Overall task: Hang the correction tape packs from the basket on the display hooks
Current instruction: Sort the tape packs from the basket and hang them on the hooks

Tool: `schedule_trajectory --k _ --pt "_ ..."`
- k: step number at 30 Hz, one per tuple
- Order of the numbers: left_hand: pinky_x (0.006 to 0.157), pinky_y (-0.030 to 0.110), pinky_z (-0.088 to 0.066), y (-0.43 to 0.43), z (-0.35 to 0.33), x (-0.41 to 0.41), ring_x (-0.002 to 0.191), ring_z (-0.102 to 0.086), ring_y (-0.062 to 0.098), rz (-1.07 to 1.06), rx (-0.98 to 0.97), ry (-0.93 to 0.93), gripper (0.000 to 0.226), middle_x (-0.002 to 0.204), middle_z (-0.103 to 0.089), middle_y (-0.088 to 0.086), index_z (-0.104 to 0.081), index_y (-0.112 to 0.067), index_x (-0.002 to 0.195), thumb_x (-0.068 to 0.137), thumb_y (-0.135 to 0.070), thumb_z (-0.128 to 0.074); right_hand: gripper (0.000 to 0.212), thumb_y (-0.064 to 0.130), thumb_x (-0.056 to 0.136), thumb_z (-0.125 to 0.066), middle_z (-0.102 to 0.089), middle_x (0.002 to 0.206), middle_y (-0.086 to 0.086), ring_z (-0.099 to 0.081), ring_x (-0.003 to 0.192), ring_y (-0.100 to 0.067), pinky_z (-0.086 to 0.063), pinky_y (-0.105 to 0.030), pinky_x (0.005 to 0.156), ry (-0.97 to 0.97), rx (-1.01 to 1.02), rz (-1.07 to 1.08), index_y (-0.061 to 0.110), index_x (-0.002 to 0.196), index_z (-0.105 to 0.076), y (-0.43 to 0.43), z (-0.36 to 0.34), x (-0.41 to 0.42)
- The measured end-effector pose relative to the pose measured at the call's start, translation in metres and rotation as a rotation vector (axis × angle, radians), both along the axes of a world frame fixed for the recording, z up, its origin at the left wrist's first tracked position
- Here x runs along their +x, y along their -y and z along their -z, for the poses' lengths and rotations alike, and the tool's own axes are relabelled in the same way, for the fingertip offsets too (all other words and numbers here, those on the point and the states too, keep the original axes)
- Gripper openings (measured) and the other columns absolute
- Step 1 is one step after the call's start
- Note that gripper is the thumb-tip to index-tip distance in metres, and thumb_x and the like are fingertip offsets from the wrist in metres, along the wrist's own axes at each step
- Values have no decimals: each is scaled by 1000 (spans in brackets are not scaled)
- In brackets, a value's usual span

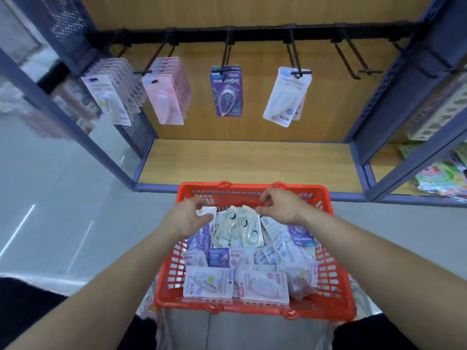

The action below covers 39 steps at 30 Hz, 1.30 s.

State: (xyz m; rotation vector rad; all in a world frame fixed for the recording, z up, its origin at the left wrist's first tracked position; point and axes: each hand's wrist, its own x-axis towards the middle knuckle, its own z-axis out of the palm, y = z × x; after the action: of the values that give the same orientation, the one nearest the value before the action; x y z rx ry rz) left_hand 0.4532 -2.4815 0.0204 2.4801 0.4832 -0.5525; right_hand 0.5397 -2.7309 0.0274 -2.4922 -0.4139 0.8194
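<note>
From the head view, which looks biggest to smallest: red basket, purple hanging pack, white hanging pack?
1. red basket, nearest the camera.
2. white hanging pack.
3. purple hanging pack, only slightly smaller.

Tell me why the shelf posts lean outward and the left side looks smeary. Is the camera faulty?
Head view: the wide-angle lens splays the blue shelf posts outward; the left edge is blurred; streaks of glare lie on the glossy floor; the left hand and right hand over the basket look slightly soft; print on the hanging packs is unreadable.
</note>
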Motion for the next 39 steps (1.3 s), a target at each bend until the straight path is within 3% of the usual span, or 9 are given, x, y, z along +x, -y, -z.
schedule_trajectory --k 5,10,17,21,24,28,32,36,39 --pt "94 29 -46 -13 55 -46 118 -64 29 -71 -24 -70 49 133 -67 8 -60 -16 136 91 -28 -73 36 35 95 -69 -67 111 -2 -66 103 -23 -52 -36 89 -173 23 6 17 124 -59 -33 76 -44" --pt "111 24 -33 -9 88 -46 137 -49 28 -49 -88 -43 67 150 -50 14 -50 -9 146 86 -16 -79 42 30 93 -70 -67 128 0 -63 117 -18 -49 -31 97 -222 54 -78 20 133 -61 -70 123 -68" --pt "119 27 -24 -16 110 -9 149 -34 27 48 11 -54 69 161 -36 13 -38 -10 155 93 -10 -69 39 43 86 -75 -67 124 11 -63 114 -18 -49 -33 92 -159 -22 -171 32 122 -67 -74 154 -69" --pt "104 26 -39 -19 117 -2 131 -54 28 146 56 -122 65 144 -57 13 -46 -12 151 91 -10 -71 15 27 90 -76 -69 99 7 -70 89 -20 -52 -34 78 -266 169 -3 24 98 -63 -58 161 -59" --pt "101 31 -47 -18 114 -4 119 -61 24 277 75 -155 58 130 -66 9 -61 -19 138 83 -25 -82 16 27 95 -72 -67 103 0 -65 85 -21 -48 -32 76 -276 280 147 26 97 -56 -38 157 -42" --pt "99 36 -35 -6 97 -3 113 -59 21 446 195 -144 41 116 -67 -4 -68 -32 124 85 -45 -76 11 22 96 -71 -71 106 -9 -70 79 -25 -60 -42 70 -324 456 284 27 99 -61 -15 140 -21" --pt "75 28 -40 -10 75 9 99 -63 21 158 -105 54 21 104 -67 0 -68 -24 100 85 -32 -81 8 17 97 -68 -72 96 -2 -65 78 -16 -52 -33 66 -276 602 378 24 99 -68 -5 113 -5" --pt "84 28 -45 -18 65 13 106 -61 14 20 -211 116 25 108 -67 -3 -64 -26 101 86 -34 -81 12 19 100 -64 -71 96 -2 -67 88 -15 -55 -31 76 -300 650 332 11 107 -69 -8 93 3" --pt "82 34 -53 -19 69 12 99 -69 23 -50 -245 133 27 104 -72 1 -65 -31 104 84 -36 -82 7 23 99 -65 -72 97 -2 -67 88 -16 -53 -31 78 -280 646 265 19 97 -71 -14 86 3"
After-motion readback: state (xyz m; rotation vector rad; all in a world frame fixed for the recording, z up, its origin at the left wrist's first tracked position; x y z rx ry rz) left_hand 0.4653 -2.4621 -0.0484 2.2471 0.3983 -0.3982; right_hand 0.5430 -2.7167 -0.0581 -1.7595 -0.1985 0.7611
